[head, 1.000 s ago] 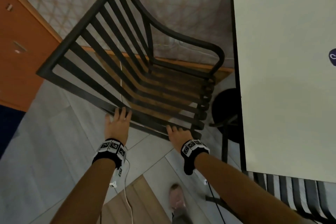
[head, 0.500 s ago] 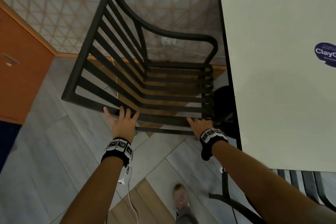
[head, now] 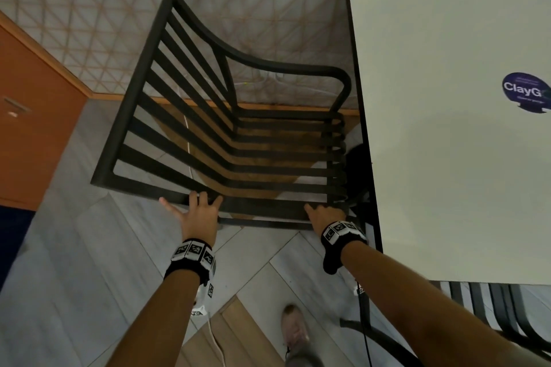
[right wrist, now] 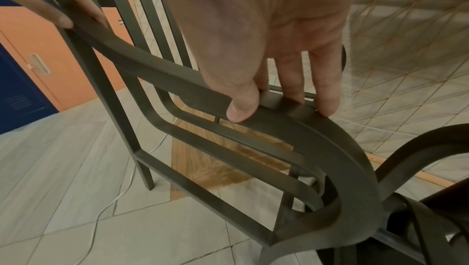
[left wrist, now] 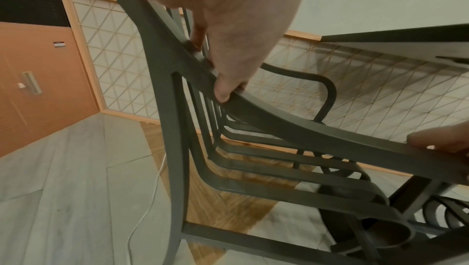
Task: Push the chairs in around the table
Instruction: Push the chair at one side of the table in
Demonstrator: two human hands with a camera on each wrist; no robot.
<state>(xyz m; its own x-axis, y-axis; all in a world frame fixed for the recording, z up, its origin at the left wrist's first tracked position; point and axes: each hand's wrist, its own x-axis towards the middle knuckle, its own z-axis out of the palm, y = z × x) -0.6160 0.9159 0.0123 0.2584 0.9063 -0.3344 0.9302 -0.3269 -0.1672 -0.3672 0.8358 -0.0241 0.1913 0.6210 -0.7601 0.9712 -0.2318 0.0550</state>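
Currently both hands are on the near armrest of the black slatted chair [head: 238, 140], which stands just beside the left edge of the table [head: 447, 158], its seat front facing that edge.

Left hand [head: 199, 217]: palm against the armrest at the backrest end, away from the table. Head view shows the fingers spread and mostly straight; left wrist view shows the thumb [left wrist: 225, 90] hooked over the bar's edge. Reads as a flat press more than a full grasp.

Right hand [head: 323, 214]: on the same bar, at the end nearest the table. Right wrist view shows the thumb [right wrist: 241, 108] under the bar and the fingers [right wrist: 327, 98] draped over its top, so a light clasp round it.

Judgement: two spaced contact points on one bar let the person steer the chair and keep it square to the table, rather than letting it pivot.

Seat is not yet under the tabletop; the front slats sit level with the table's edge. A second chair [head: 492, 313] is partly visible below the table's near edge. A white cable [head: 219, 343] lies on the floor close to the chair legs; it may snag.
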